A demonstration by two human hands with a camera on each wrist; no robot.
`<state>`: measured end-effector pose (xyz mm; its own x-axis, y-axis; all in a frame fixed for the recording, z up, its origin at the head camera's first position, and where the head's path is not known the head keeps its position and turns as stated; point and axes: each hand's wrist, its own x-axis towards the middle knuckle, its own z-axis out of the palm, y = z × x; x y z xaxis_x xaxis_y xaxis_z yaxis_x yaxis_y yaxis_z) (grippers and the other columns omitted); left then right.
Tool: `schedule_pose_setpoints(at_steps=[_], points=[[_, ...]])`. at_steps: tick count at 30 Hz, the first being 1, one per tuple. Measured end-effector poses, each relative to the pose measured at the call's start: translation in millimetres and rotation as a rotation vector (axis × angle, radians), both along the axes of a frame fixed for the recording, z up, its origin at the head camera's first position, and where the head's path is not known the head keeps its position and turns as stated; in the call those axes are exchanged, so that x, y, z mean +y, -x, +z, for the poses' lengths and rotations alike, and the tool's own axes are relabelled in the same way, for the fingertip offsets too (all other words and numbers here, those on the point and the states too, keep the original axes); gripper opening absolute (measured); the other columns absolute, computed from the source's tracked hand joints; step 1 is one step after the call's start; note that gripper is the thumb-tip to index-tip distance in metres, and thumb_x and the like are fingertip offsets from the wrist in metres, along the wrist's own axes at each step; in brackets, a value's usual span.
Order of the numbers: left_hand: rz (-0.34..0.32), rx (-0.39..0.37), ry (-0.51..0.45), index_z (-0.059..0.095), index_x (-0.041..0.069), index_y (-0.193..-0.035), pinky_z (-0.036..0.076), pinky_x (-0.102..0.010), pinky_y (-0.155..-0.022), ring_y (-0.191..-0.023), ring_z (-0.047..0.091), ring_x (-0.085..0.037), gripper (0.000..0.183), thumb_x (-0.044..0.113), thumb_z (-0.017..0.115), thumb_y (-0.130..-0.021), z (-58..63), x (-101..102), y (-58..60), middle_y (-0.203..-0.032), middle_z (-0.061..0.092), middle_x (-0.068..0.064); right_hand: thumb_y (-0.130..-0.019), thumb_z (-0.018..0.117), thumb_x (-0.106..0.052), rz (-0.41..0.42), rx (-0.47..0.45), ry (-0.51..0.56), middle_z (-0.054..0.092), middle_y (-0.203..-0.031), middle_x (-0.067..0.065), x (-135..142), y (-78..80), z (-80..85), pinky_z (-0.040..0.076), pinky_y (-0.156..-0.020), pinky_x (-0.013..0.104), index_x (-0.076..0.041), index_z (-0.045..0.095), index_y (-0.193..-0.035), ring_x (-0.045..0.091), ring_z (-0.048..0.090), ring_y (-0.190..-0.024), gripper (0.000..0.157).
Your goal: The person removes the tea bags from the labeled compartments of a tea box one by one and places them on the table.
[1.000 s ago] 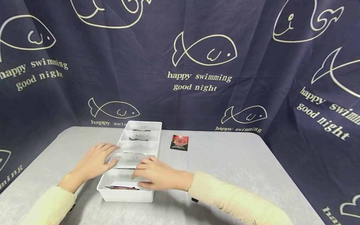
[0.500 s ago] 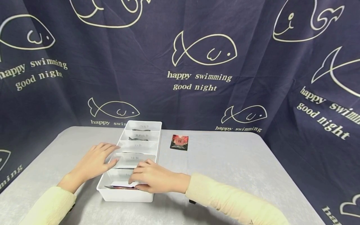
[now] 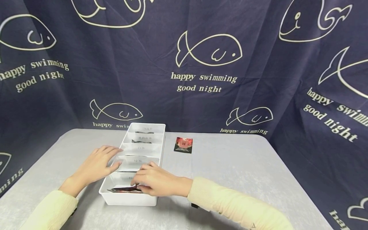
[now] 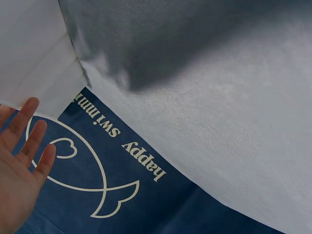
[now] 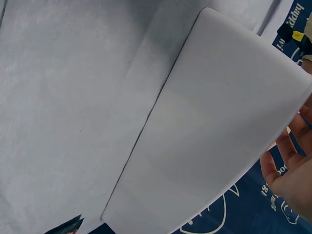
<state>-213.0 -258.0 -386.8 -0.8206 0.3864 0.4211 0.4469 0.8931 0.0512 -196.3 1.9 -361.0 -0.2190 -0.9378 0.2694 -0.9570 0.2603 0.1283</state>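
A white divided box (image 3: 129, 200) stands on the table, with Chinese tea labels on its compartments. My left hand (image 3: 97, 164) rests along the box's left rim, fingers extended and apart; the left wrist view shows this hand (image 4: 22, 165) beside the box wall (image 4: 34, 63). Over the front compartment, my right hand (image 3: 158, 182) pinches a dark red-and-black tea sachet (image 3: 132, 188) between thumb and fingers. In the right wrist view the box's side (image 5: 209, 112) hides part of that hand (image 5: 292, 161).
Right of the box, a red-and-black tea sachet (image 3: 183, 145) lies flat on the grey table (image 3: 230, 172). Dark sachets (image 3: 141, 141) show in the rear compartments. A navy curtain (image 3: 207, 108) with fish prints hangs behind the table.
My right hand has shifted slightly left and now pinches a sachet in the front compartment, whose top edge has risen. The left hand has stayed in place.
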Motion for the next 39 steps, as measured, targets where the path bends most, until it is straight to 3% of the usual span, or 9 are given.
schedule_pose_setpoints(at_steps=[19,25,39], points=[[0.006,-0.001,-0.001,0.059,0.007,-0.117,0.038,-0.051,-0.09,-0.109,0.051,-0.031,0.043,0.034,0.06,-0.083,-0.6,-0.5,0.4,-0.114,0.061,-0.012,-0.084,0.06,-0.018,-0.068,-0.017,0.164,0.066,-0.092,-0.017,-5.6,3.1,-6.6,0.037,-0.087,0.021,-0.024,0.066,-0.097,0.003,0.053,-0.091,0.015],[0.013,-0.013,-0.001,0.059,0.008,-0.118,0.038,-0.051,-0.09,-0.109,0.051,-0.031,0.043,0.034,0.06,-0.083,-0.5,0.1,0.3,-0.115,0.061,-0.012,-0.083,0.061,-0.016,-0.111,-0.061,0.218,0.066,-0.091,-0.016,-6.0,1.9,-6.3,0.036,-0.08,0.019,-0.023,0.067,-0.096,0.003,0.052,-0.09,0.016],[0.01,-0.023,-0.005,0.058,0.007,-0.118,0.037,-0.052,-0.092,-0.11,0.05,-0.031,0.044,0.034,0.061,-0.083,0.4,-0.3,-0.5,-0.115,0.06,-0.013,-0.083,0.062,-0.017,-0.168,-0.132,0.299,0.068,-0.094,-0.013,0.3,1.4,16.9,0.036,-0.079,0.019,-0.021,0.067,-0.096,0.005,0.053,-0.089,0.014]])
